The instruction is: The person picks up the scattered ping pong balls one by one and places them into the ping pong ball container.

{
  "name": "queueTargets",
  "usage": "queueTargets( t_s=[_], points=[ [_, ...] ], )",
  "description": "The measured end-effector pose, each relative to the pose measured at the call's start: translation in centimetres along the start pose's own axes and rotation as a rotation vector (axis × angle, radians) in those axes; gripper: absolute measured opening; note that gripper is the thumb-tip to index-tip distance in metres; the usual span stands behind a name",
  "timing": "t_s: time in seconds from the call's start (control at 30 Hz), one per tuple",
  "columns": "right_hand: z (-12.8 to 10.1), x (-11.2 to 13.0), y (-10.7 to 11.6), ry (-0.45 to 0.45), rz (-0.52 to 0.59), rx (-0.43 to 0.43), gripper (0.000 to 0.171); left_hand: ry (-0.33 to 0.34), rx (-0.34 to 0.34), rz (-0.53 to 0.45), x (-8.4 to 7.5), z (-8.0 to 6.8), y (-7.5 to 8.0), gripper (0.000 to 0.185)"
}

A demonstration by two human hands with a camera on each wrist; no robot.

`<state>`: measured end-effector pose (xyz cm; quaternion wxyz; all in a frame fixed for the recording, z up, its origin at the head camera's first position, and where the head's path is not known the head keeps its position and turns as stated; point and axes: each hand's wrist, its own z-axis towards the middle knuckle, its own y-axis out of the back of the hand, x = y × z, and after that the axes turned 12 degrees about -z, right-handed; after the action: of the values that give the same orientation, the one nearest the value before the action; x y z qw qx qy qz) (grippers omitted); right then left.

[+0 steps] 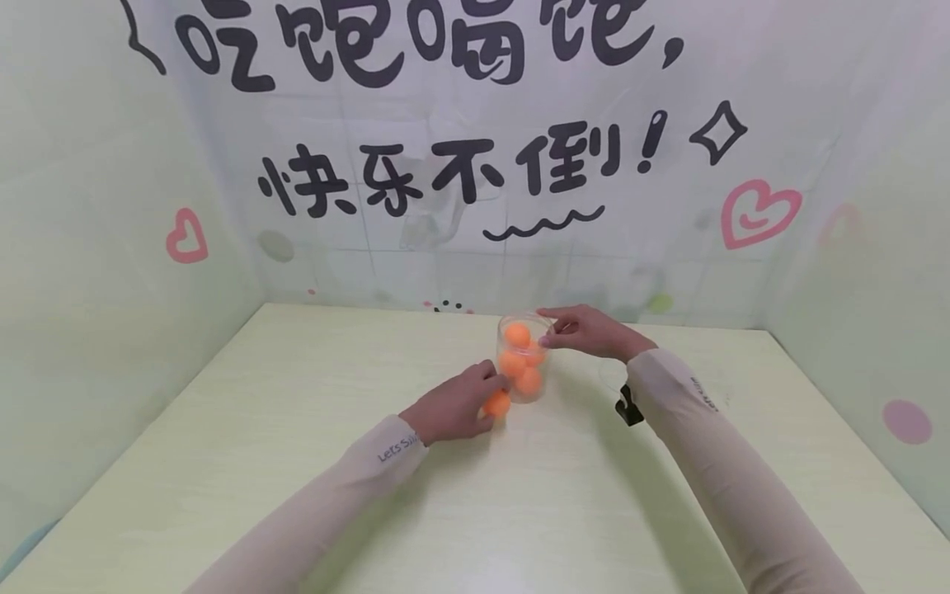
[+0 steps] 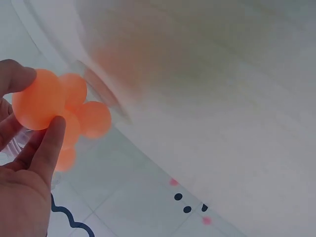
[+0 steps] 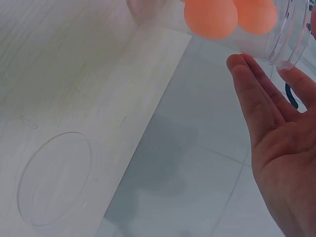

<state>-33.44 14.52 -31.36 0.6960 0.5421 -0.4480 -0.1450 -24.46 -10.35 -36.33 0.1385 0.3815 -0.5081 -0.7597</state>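
A clear plastic jar [image 1: 524, 363] stands upright on the table [image 1: 297, 462] with several orange balls [image 1: 517, 335] inside. My left hand [image 1: 454, 406] is just left of the jar's base and pinches one more orange ball [image 1: 498, 403] between thumb and fingers; in the left wrist view that ball [image 2: 38, 98] is in front of the jar's balls [image 2: 94, 118]. My right hand [image 1: 586, 332] reaches in from the right and holds the jar's rim [image 3: 284, 47] between thumb and straight fingers [image 3: 256, 98].
A clear round lid [image 3: 54, 177] lies flat on the pale table to the right of the jar. Walls with printed black characters [image 1: 438, 177] and pink hearts close off the table at the back and on both sides.
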Motion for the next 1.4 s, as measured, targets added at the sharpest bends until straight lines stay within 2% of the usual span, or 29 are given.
queueTargets(
  t_s=[0.17, 0.43, 0.63, 0.77, 0.9, 1.2, 1.4],
  points=[
    [-0.1, 0.1, 0.1, 0.001, 0.000, -0.004, 0.062, -0.039, -0.026, 0.006, 0.1, 0.4, 0.7, 0.034],
    [-0.1, 0.2, 0.1, -0.011, 0.012, 0.001, 0.063, -0.018, -0.052, -0.001, -0.5, 1.2, 2.2, 0.033],
    [0.0, 0.0, 0.0, 0.000, 0.009, -0.002, 0.063, -0.084, -0.101, -0.002, -1.0, 1.9, 2.9, 0.031],
    [-0.1, -0.1, -0.1, 0.002, 0.019, 0.005, 0.064, -0.093, -0.124, -0.001, -1.4, 2.5, 3.6, 0.033],
    [-0.1, -0.3, -0.1, -0.001, 0.018, 0.004, 0.064, -0.069, -0.128, -0.008, -1.9, 3.3, 4.3, 0.035],
    [-0.2, -0.6, -0.1, -0.007, 0.005, -0.011, 0.064, 0.008, -0.105, -0.038, -2.6, 6.4, 5.7, 0.036],
    [-0.2, -0.3, -0.1, -0.009, 0.019, -0.011, 0.063, 0.068, -0.045, -0.045, -2.2, 7.9, 5.7, 0.036]
  ],
)
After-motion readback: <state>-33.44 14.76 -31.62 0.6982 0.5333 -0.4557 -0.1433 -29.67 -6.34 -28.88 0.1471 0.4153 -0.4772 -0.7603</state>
